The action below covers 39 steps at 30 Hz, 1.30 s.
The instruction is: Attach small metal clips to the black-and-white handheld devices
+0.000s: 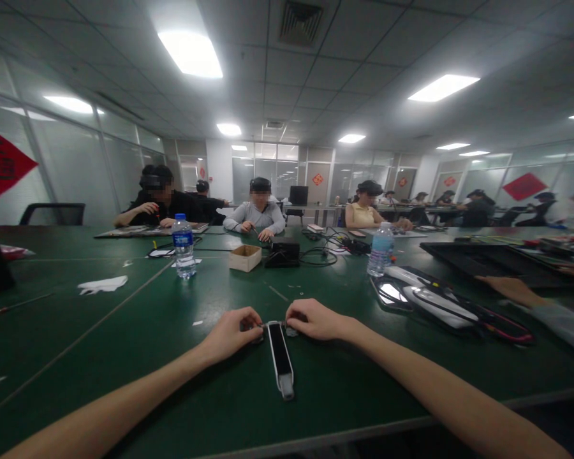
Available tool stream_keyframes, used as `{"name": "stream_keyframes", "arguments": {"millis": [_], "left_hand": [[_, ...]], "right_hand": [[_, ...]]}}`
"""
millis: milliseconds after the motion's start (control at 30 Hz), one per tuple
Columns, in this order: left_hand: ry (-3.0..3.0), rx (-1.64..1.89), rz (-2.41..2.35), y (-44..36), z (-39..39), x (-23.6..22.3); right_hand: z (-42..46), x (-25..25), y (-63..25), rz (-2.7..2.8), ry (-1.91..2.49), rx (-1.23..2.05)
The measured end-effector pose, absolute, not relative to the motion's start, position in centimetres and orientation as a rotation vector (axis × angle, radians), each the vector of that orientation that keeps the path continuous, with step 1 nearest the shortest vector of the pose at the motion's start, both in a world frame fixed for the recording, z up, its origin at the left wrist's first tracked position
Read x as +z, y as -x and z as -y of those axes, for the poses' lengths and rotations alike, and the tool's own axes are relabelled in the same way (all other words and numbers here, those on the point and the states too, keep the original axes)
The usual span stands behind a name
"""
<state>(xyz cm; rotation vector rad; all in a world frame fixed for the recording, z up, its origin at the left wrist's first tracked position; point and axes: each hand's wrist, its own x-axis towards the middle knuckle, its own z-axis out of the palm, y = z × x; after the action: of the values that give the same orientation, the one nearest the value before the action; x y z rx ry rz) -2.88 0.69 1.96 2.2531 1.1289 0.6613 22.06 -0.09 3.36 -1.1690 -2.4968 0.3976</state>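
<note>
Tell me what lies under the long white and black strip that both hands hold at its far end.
Under the strip only the green table shows. The left hand and right hand cover its far end, so that part is hidden.

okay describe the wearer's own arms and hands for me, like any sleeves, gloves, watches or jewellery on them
Both arms are bare from the bottom edge of the picture to the fingers: no sleeves show. The left hand and the right hand wear no gloves, and no watch, bracelet or band shows at either wrist. No rings can be made out, though the fingers are curled and small in the picture. The forearms look slim, with no markings visible.
</note>
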Motion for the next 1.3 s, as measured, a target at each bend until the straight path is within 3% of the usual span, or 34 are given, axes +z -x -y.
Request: {"name": "stream_keyframes", "arguments": {"millis": [233,700,967,1300], "left_hand": [[-2.258,0.645,-1.143,2.9,-0.5,2.3],[-2.257,0.664,-1.136,2.9,-0.5,2.2],[-2.251,0.666,-1.166,3.1,-0.5,2.0],[-2.261,0.657,-1.183,3.2,-0.9,1.7]], "right_hand": [[0.2,3.3,-22.1,2.467,1.187,0.476],[-0.6,2.7,-22.4,2.488,1.127,0.325],[-3.1,0.9,-25.0,2.38,1.414,-0.004],[-5.2,-0.7,-26.4,2.395,1.547,-0.002]]}}
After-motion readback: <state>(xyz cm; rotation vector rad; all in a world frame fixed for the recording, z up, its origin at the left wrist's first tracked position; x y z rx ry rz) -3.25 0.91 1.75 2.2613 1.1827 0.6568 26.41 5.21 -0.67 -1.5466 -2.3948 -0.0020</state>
